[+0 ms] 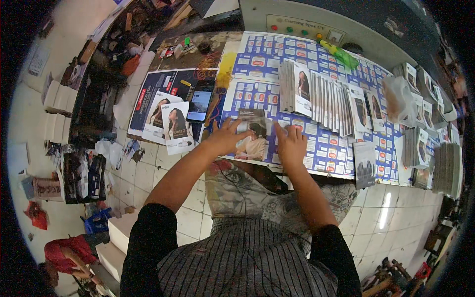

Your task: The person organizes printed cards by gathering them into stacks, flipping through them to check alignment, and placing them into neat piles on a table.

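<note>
A printed leaflet [253, 132] with a photo of a person lies flat on the table in front of me. My left hand [226, 138] rests at its left side, fingers spread, with the thumb reaching over the photo. Beside the leaflet's right edge is my right hand [292, 144], its fingers apart and pointing away from me; it holds nothing that I can see. To the right, a long fanned row of brochures [324, 101] leans across the table. One grey leaflet [364, 161] sticks out over the table's front edge.
Two white brochures [178, 127] and a lit phone [200, 103] lie to the left. Stacks of brochures [448, 166] and a clear plastic bag [400, 99] stand at the right. Behind is a machine panel [302, 30] with coloured buttons. Another person [69, 255] is at lower left.
</note>
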Demonstrator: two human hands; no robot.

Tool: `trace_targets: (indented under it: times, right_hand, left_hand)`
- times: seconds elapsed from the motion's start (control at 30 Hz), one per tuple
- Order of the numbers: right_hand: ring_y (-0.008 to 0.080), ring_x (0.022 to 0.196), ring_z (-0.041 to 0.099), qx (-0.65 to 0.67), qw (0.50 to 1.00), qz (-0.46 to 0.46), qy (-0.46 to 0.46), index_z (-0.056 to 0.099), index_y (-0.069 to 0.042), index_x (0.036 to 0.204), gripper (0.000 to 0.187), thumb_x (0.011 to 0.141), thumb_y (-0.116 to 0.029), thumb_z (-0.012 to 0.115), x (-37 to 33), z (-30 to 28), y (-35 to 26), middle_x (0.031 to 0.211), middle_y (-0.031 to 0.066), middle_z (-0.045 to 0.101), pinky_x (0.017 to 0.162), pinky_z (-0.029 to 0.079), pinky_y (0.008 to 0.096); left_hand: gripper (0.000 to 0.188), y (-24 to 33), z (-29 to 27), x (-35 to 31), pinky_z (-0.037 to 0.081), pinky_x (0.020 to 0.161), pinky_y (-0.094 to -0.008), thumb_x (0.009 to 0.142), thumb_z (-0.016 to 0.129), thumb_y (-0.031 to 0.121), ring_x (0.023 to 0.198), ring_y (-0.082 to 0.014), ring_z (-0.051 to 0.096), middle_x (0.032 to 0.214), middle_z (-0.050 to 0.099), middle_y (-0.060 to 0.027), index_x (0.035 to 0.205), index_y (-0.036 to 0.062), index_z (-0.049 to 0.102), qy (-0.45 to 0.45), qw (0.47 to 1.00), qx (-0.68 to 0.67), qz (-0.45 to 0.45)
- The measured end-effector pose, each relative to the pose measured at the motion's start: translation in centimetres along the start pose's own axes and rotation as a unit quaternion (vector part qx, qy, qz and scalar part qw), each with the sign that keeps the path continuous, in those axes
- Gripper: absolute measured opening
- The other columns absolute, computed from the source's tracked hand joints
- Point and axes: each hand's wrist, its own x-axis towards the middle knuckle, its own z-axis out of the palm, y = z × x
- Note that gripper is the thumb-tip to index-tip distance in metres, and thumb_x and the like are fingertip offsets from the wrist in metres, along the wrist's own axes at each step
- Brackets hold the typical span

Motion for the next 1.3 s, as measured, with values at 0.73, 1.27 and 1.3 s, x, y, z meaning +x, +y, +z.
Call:
trace_targets:
  times: [0.73, 1.27, 1.3]
  right_hand:
    - [0.0278, 0.101, 0.059, 0.149, 0.961, -0.132, -0.19, 0.064, -0.022, 0.123, 0.042, 0.08, -0.024, 0.068, -4.0, -5.3, 5.8, 0.107, 0.0069, 0.061, 0.085, 0.045, 0.0446]
    - [0.0353, 0.093, 0.063, 0.399, 0.898, 0.128, -0.137, 0.061, -0.004, 0.118, 0.034, 0.087, -0.017, 0.065, -7.0, -7.0, 3.3, 0.102, 0.0194, 0.064, 0.083, 0.051, 0.0408]
    - [0.0353, 0.093, 0.063, 0.4, 0.898, 0.128, -0.13, 0.061, -0.004, 0.118, 0.034, 0.087, -0.017, 0.065, -7.0, -7.2, 3.6, 0.102, 0.0194, 0.064, 0.083, 0.051, 0.0408]
  left_hand:
    - [0.09, -0.1, 0.1, 0.2, 0.015, 0.108, -0.0712, 0.07, 0.074, 0.06, 0.143, -0.0459, 0.013, 0.158, 0.013, -0.0178, 0.147, 0.0381, 0.033, -0.041, 0.999, -0.01, -0.02]
    - [0.036, 9.5, 0.7, -7.0, 0.051, 0.086, -0.0425, 0.096, 0.052, 0.015, 0.1, -0.0296, 0.066, 0.112, 0.065, -0.0204, 0.128, -0.0024, 0.055, 0.434, 0.834, -0.341, -0.003]
    - [0.031, 10.4, -0.7, -6.8, 0.05, 0.085, -0.0377, 0.098, 0.05, 0.016, 0.096, -0.0244, 0.064, 0.107, 0.066, -0.0185, 0.119, -0.0048, 0.059, 0.464, 0.798, -0.385, -0.006]
